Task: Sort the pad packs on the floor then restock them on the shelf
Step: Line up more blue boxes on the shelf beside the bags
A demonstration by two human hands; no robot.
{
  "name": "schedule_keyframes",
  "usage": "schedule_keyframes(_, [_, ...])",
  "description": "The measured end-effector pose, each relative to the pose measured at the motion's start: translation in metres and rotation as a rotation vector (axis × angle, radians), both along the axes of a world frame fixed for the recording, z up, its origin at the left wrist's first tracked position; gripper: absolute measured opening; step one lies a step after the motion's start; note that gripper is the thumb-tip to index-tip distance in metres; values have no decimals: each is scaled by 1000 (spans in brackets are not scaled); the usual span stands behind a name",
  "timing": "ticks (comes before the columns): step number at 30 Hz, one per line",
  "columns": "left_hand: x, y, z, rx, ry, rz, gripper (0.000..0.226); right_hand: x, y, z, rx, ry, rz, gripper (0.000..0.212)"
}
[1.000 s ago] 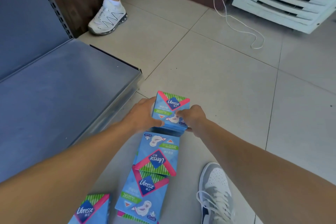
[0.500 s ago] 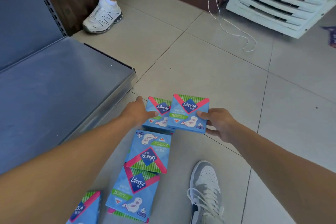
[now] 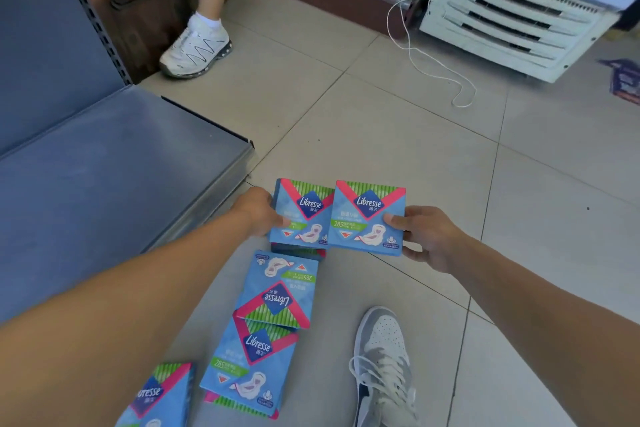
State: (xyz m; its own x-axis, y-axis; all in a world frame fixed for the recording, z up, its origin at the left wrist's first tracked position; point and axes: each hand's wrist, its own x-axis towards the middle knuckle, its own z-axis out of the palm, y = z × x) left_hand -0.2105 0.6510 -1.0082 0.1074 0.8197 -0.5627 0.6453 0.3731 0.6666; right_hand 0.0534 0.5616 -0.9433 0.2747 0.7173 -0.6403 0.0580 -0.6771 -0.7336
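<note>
The right hand [image 3: 427, 238] pinches a flat, square, glossy blue pad pack [image 3: 367, 217] by its right edge, thumb on the face, holding it just above the floor [image 3: 398, 135] of pale square tiles. Its label reads "Libresse" in a dark diamond, with "285", a pink chevron and green stripes. Just beside it, the left hand [image 3: 258, 213] grips a matching second pack [image 3: 300, 215] that rests on a small stack. Two more packs [image 3: 277, 291] lie overlapping nearer me, another at the lower left [image 3: 159, 395]. The smooth grey metal shelf [image 3: 104, 184] sits to the left.
</note>
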Motion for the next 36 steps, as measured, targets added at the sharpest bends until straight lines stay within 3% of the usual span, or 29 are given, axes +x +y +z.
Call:
schedule_keyframes(7, [-45, -1, 128, 262, 0, 58, 42, -30, -8, 109, 198, 27, 101, 22])
schedule_keyframes(13, [-104, -39, 267, 545, -39, 65, 90, -79, -21, 222, 389, 17, 229, 17])
schedule_keyframes(19, [-166, -93, 396, 772, 83, 144, 81, -137, -25, 318, 572, 71, 317, 21])
schedule_keyframes(25, [-229, -134, 455, 830, 27, 251, 79, -206, -32, 381, 681, 148, 423, 30])
schedule_keyframes(32, [-276, -162, 478, 873, 37, 284, 77, -280, -36, 407, 723, 230, 521, 12])
schedule_keyframes(36, [-291, -166, 486, 868, 103, 312, 76, -309, -25, 423, 717, 227, 584, 26])
